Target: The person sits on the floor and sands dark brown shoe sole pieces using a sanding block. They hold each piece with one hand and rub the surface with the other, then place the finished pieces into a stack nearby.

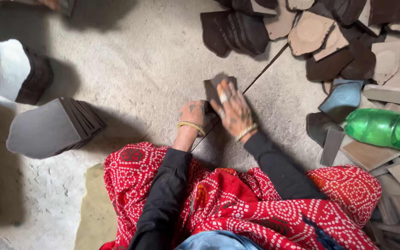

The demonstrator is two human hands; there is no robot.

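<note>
- Head view: a small dark grey flat leather piece (pixel 215 85) is pressed onto the grey concrete floor (pixel 135 60).
- The right hand (pixel 232 111) is laid over it, fingers spread flat.
- The left hand (pixel 192 113) is curled shut at its lower left edge.
- A stack of grey cut sheets (pixel 52 127) lies well apart to the left; a green plastic bottle (pixel 385 129) lies to the right.

Pale, rough concrete floor (pixel 130 60), crossed by a thin dark joint (pixel 267 65). Soft light casts shadows leftward. A yellowish mat (pixel 96 208) lies on it.
</note>
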